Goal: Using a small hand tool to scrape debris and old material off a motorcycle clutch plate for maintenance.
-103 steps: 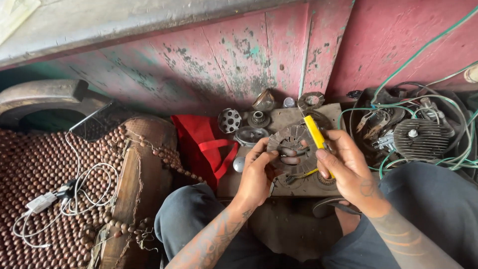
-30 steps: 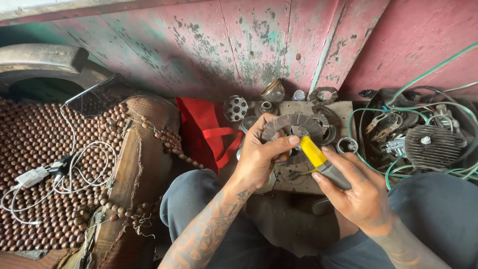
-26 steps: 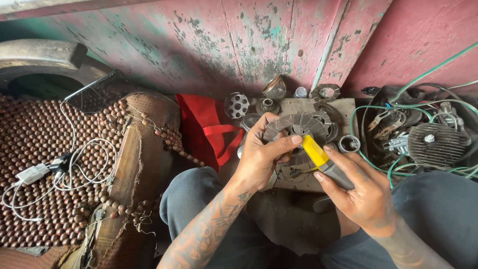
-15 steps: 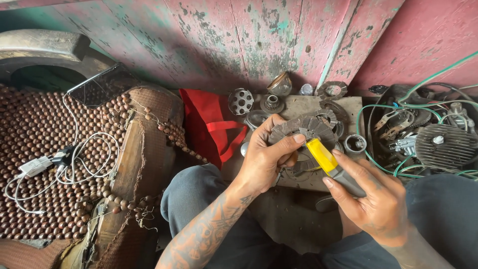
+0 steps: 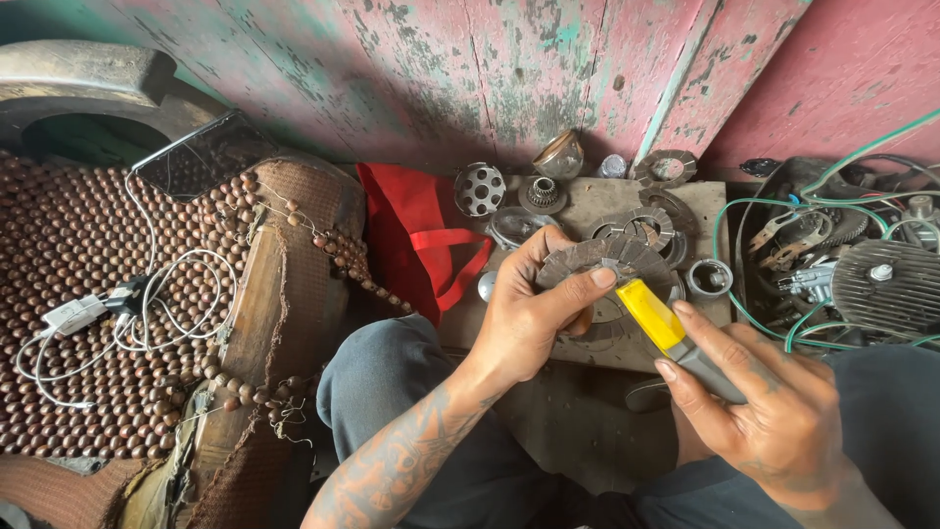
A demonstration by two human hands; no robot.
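Now left hand grips clutch disc (ribbed); right hand clasps yellow-handled tool.

Dark, unlit rectangular phone screen lying tilted on the brown beaded seat cover at upper left, a white cable trailing below it; red cloth bag with red strap lying beside the worktop, below the painted wall.
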